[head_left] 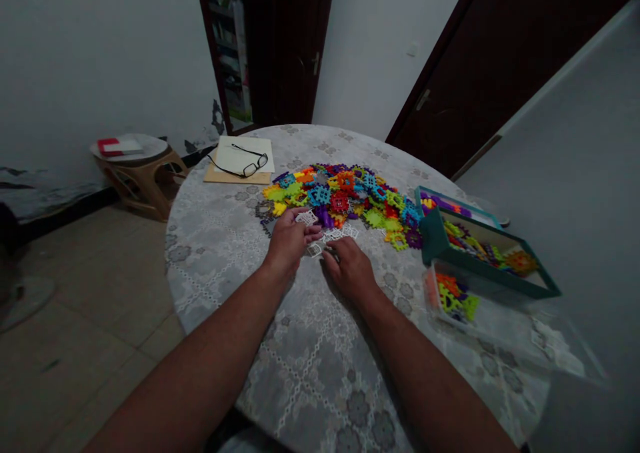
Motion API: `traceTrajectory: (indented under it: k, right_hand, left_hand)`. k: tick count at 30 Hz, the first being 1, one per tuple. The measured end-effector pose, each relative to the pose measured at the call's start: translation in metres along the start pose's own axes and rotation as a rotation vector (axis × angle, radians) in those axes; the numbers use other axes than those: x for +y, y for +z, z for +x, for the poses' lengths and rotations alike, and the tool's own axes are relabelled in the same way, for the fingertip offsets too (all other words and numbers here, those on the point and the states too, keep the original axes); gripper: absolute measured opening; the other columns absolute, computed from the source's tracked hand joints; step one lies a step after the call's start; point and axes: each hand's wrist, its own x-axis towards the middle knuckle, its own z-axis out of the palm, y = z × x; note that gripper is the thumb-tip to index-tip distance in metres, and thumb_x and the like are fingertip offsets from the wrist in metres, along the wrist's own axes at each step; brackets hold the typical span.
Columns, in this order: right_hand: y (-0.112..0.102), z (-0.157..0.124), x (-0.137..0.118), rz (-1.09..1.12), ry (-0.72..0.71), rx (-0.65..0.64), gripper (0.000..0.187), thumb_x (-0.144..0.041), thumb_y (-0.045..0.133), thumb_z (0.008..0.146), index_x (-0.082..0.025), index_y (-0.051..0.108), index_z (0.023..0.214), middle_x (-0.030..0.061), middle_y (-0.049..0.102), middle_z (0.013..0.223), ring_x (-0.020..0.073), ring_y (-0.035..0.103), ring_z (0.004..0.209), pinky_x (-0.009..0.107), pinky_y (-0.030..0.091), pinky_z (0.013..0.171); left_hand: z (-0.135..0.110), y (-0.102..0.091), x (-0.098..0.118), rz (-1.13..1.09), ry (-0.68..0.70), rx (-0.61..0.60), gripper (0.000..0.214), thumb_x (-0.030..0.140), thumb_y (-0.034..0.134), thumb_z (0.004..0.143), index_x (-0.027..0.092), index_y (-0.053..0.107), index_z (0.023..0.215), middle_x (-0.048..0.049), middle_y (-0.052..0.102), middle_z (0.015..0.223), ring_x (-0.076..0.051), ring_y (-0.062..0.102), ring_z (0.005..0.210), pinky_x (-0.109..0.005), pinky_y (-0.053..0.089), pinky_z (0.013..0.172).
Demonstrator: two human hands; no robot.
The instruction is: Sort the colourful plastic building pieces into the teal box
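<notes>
In the head view, my left hand (286, 246) has its thumb and fingers closed on a white openwork plastic building piece (307, 217). My right hand (350, 266) is close beside it with its fingers curled down. Whatever its fingertips may hold is hidden. Another white openwork piece (314, 249) is between the two hands, by the right thumb. More white pieces (345, 231) lie just beyond the right fingers. Behind both hands spreads a heap of colourful interlocking building pieces (345, 186).
A round table with a patterned grey cloth (215, 293) holds everything. Right of the heap are a green box (500, 273) and a clear plastic tub (500, 326), both with pieces inside. Black-framed glasses (250, 167) rest on papers (260, 147) at the back left. A stool (145, 179) stands beyond.
</notes>
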Motion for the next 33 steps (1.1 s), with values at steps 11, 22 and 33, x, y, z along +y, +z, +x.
traceTrajectory:
  k: [11, 22, 33]
  right_hand:
    - [-0.001, 0.004, -0.030, -0.355, -0.049, -0.210, 0.034, -0.043, 0.054, 0.110, -0.031, 0.065, 0.140, 0.0115, 0.063, 0.123, 0.0270, 0.063, 0.105, 0.035, 0.051, 0.081]
    - [-0.011, 0.006, -0.020, -0.210, 0.010, -0.218, 0.024, -0.037, 0.064, 0.104, -0.020, 0.063, 0.121, 0.0130, 0.064, 0.125, 0.0282, 0.063, 0.115, 0.037, 0.052, 0.091]
    - [-0.001, 0.002, -0.009, -0.014, 0.035, -0.175, 0.020, -0.025, 0.067, 0.100, -0.022, 0.067, 0.120, 0.0068, 0.072, 0.118, 0.0215, 0.065, 0.106, 0.030, 0.044, 0.088]
  left_hand:
    - [-0.004, 0.001, 0.002, -0.029, -0.005, -0.014, 0.040, 0.011, 0.060, 0.080, 0.016, 0.063, 0.120, -0.0068, 0.071, 0.095, -0.016, 0.072, 0.077, -0.028, 0.063, 0.069]
    - [-0.003, 0.000, -0.007, 0.036, -0.044, -0.086, 0.033, 0.016, 0.066, 0.083, 0.017, 0.066, 0.116, -0.0061, 0.072, 0.097, -0.015, 0.073, 0.074, -0.030, 0.065, 0.069]
    - [0.000, -0.001, -0.014, 0.109, -0.022, -0.046, 0.030, 0.015, 0.066, 0.088, 0.016, 0.067, 0.118, -0.0061, 0.070, 0.095, -0.016, 0.072, 0.076, -0.029, 0.066, 0.065]
